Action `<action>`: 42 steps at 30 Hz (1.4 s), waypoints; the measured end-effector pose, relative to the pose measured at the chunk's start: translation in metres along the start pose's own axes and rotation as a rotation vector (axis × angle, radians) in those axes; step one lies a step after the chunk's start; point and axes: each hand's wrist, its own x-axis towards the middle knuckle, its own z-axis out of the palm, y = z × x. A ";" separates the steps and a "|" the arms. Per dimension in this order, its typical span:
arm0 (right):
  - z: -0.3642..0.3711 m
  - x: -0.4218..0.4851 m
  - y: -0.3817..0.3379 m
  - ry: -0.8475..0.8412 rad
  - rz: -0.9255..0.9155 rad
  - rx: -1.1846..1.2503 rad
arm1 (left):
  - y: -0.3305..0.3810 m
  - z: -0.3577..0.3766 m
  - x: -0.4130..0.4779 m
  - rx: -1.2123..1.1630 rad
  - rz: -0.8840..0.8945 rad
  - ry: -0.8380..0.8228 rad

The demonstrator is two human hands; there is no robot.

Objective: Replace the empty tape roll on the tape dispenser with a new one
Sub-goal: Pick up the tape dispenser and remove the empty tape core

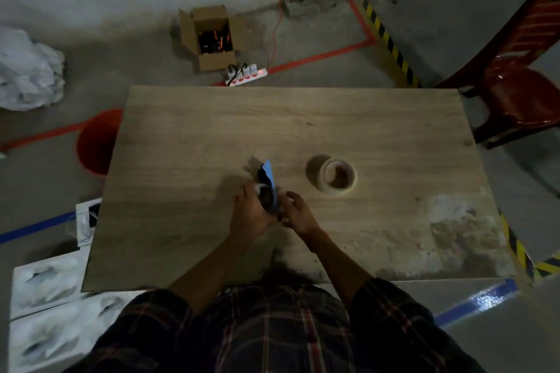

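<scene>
Now the left hand (247, 212) is closed around the tape dispenser (268, 188), holding its body from the left side just above the table (394, 130). The right hand (298, 215) is touching the other side of the dispenser; its fingers are curled toward the part where the roll sits, but the picture is dark and blurred there, so I cannot tell if they pinch something or only rest on it. The dispenser is dark with a blue side plate that points away from the person. If an empty core is inside, it is hidden by the hands.

To the right, well apart from both hands, the new tape roll (337, 175) lies flat on the table with its hole upward.

I judge that the step in hand is opening the dispenser or taking out the old core; the new roll is not yet touched. The dispenser looks like light, stiff plastic, and it probably has a toothed cutting edge at the front, so it is safer to hold the body and the handle and keep the fingers away from that edge. The roll should be light and firm, a little sticky on its outer edge; a good hold is across the rim, thumb outside and fingers in the hole.

Beyond the table, a cardboard box (209, 36) and a power strip (245, 74) stand on the floor.
</scene>
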 end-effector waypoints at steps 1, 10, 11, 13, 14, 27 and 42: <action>0.002 -0.005 -0.004 -0.038 -0.011 0.103 | 0.005 0.000 -0.010 -0.024 0.041 0.012; -0.016 -0.048 -0.019 -0.004 -0.107 0.465 | 0.034 -0.068 -0.039 -0.552 -0.022 -0.085; -0.017 -0.053 -0.020 -0.001 -0.116 0.492 | 0.037 -0.075 -0.045 -0.638 -0.095 -0.115; -0.017 -0.064 -0.020 -0.009 -0.144 0.536 | 0.041 -0.081 -0.055 -0.755 -0.171 -0.188; -0.016 -0.069 -0.021 -0.013 -0.155 0.547 | 0.043 -0.080 -0.060 -0.818 -0.177 -0.194; -0.024 -0.084 -0.030 -0.056 -0.200 0.370 | 0.043 -0.105 -0.054 -0.616 0.003 -0.365; -0.065 -0.086 -0.030 -0.141 -0.103 0.237 | 0.052 -0.117 -0.032 -0.176 0.069 -0.463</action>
